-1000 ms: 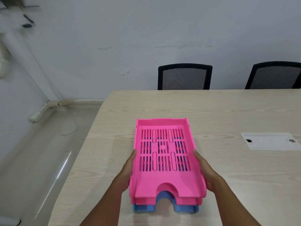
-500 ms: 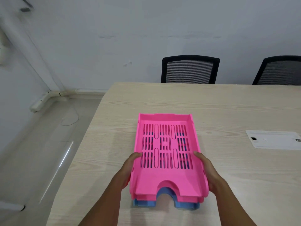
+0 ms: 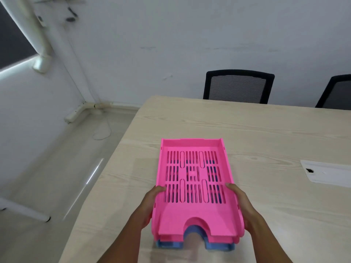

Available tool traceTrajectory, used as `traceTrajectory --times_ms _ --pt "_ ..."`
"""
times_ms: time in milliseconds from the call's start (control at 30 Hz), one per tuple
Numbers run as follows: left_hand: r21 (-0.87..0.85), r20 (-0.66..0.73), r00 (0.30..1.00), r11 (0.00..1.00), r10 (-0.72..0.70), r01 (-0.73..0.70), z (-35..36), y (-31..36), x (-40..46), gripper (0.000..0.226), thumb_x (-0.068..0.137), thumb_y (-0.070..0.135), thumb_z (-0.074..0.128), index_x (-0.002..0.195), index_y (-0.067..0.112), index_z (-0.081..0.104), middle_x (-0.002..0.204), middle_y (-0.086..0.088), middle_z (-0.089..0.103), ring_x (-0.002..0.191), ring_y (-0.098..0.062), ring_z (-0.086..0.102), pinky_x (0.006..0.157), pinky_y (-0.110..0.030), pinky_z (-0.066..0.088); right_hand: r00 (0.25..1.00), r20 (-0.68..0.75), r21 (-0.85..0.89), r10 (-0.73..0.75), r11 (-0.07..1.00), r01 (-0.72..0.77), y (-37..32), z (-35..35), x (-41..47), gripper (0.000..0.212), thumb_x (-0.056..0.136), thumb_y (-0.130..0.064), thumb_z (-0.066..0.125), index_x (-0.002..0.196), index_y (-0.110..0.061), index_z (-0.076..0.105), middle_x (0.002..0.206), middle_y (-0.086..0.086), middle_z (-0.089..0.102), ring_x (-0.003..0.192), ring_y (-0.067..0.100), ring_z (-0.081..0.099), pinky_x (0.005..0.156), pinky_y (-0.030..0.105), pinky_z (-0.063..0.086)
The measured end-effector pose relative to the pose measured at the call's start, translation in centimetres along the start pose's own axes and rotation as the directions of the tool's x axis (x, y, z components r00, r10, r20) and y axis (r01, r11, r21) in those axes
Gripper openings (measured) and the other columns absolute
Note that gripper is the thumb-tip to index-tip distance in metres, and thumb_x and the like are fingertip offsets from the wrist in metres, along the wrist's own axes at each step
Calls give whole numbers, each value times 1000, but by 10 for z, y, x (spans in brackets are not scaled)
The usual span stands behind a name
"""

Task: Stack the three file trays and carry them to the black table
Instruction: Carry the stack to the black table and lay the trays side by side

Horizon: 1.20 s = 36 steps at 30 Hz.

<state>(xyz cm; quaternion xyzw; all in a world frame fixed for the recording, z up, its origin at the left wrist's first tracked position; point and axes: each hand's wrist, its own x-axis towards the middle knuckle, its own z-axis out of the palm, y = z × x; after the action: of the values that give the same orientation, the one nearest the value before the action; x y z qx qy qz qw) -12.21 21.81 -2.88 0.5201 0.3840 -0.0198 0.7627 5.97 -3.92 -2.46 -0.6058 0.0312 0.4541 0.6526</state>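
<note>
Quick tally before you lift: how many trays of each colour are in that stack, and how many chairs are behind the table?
Pink file trays: 2
Blue file tray: 1
Black mesh chairs: 2
Total: 5

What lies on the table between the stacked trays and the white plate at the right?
Nothing: in the head view, the wooden table is bare between the stacked trays and the white plate.

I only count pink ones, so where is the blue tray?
In the head view, the blue tray sits at the bottom of the stack, under the pink trays, on the wooden table near its left edge.
</note>
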Motion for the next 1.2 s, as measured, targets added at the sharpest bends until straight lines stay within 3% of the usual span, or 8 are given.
traceTrajectory --times_ms 233,433,567,733,833,967,1100,1200 --pt "-21 -221 971 995 87 -94 -35 -27 -50 46 78 38 67 116 13 73 108 -21 77 106 -49 68 102 -66 47 992 121 -65 38 997 -30 9 39 2 57 81 -48 64 118 -5 68 98 17 77 81 32 72 109 58 41" --pt "-162 -369 924 973 97 -167 -85 -58 -96 52 72 44 72 116 15 73 112 -21 76 107 -47 69 103 -66 47 968 231 -244 101 969 -43 12 109 6 60 80 -51 65 120 -6 69 107 17 76 93 35 70 110 58 40" --pt "-209 -445 889 952 110 -223 -131 -62 -130 52 74 43 69 116 12 74 110 -20 77 102 -43 71 102 -62 49 952 290 -353 100 936 9 25 173 8 65 71 -66 66 117 -21 73 117 10 75 116 38 63 115 61 29" --pt "-223 -556 820 927 133 -301 -211 -65 -174 48 76 43 69 113 14 76 108 -19 78 100 -43 72 98 -64 51 918 369 -423 146 906 26 52 270 9 66 71 -64 66 116 -16 72 116 12 76 116 40 64 114 61 30" --pt "-243 -619 774 907 129 -345 -263 -72 -202 44 77 40 69 112 14 76 107 -21 78 99 -45 72 97 -65 52 891 427 -438 156 898 52 69 333 8 69 71 -65 67 118 -15 70 113 12 76 111 38 67 113 62 32" --pt "-261 -706 700 880 108 -398 -332 -85 -246 41 80 34 70 115 12 75 109 -24 76 104 -50 69 99 -67 49 825 530 -467 195 879 93 96 424 -1 59 82 -51 61 120 -6 68 104 17 77 90 35 71 108 59 41" --pt "-262 -772 630 859 88 -440 -391 -99 -293 40 79 35 71 112 12 76 106 -25 76 102 -51 69 97 -67 51 756 606 -484 247 869 104 128 508 -10 66 76 -53 64 120 -3 66 107 22 75 89 37 71 106 61 43" --pt "-263 -815 576 845 64 -466 -425 -111 -321 28 87 28 66 106 11 78 104 -25 77 96 -46 72 97 -67 50 711 635 -524 301 844 110 150 559 -17 58 86 -46 62 121 -1 64 105 23 75 87 37 71 101 59 48"
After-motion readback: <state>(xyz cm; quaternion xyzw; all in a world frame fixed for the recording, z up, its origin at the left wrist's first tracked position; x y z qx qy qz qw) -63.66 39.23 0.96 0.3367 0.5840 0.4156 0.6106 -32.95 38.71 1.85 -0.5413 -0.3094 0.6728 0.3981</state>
